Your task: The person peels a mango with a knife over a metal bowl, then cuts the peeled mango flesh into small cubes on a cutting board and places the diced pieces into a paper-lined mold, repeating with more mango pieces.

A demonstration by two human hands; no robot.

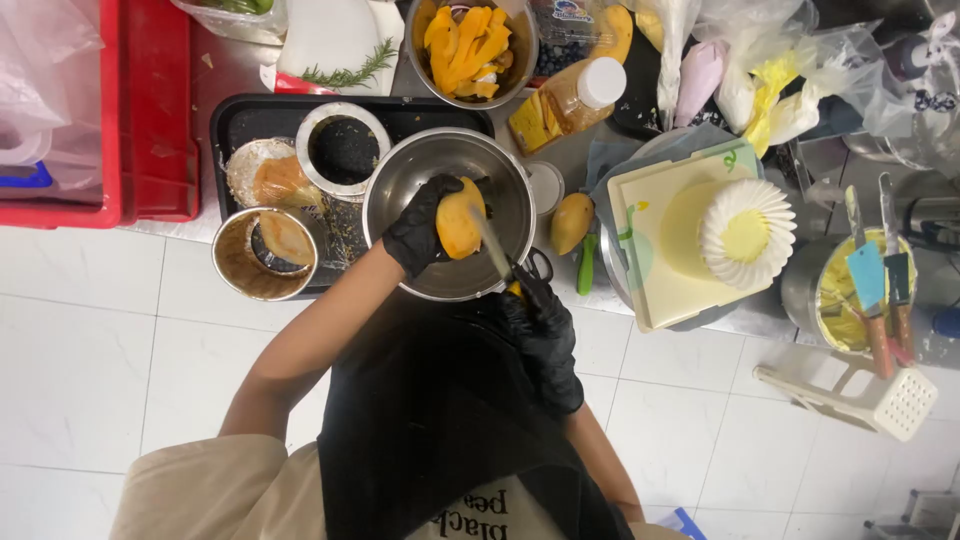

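My left hand [418, 228], in a black glove, grips a peeled yellow mango [460, 220] over a steel mixing bowl [400, 185]. My right hand [540, 330], also in a black glove, holds a knife [492, 245] whose blade lies against the mango's right side. A whole unpeeled mango [570, 222] lies on the counter just right of the bowl. At the top, another steel bowl [470, 48] holds several strips of mango peel.
A black tray [250, 115] to the left carries round metal tins [262, 255]. A cream cutting board [655, 240] holds a white frilled cake [747, 232]. Beside it stands a pot with spatulas [868, 290]. A red crate [150, 110] sits far left, and a white stool [880, 395] stands on the tiled floor.
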